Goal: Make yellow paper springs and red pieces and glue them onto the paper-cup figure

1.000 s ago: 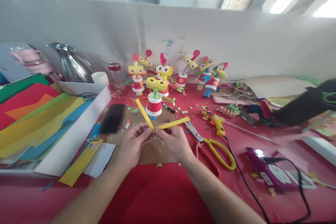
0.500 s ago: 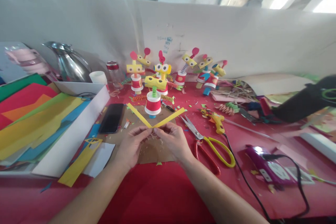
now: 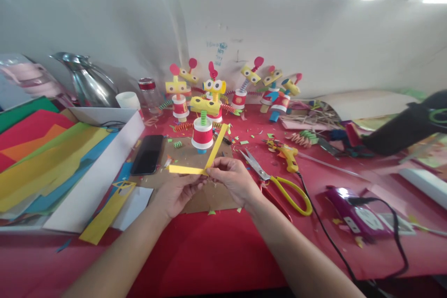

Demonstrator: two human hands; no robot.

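Two narrow yellow paper strips (image 3: 217, 148) meet in a corner, one lying nearly level to the left and the other slanting up to the right. My right hand (image 3: 232, 178) pinches them at the corner between thumb and fingers. Just left of it, my left hand (image 3: 179, 194) has curled fingers against the underside of the level strip, close to the corner. Beyond the strips stands a red and white paper-cup figure (image 3: 202, 135) with a green spring neck and a yellow tube head. Beneath my hands lies a brown cardboard sheet (image 3: 199, 202).
Scissors (image 3: 289, 195) with yellow handles overlap a red-handled tool (image 3: 277, 202) on the right, near a yellow glue gun (image 3: 289, 158). A phone (image 3: 148, 154) and a box (image 3: 94, 181) of coloured paper are left. Several cup figures (image 3: 239, 98) line the back wall.
The yellow strips have turned: the left one dropped to nearly level, the right one swung up steeper. My left hand moved slightly lower, while the right stays at the corner.
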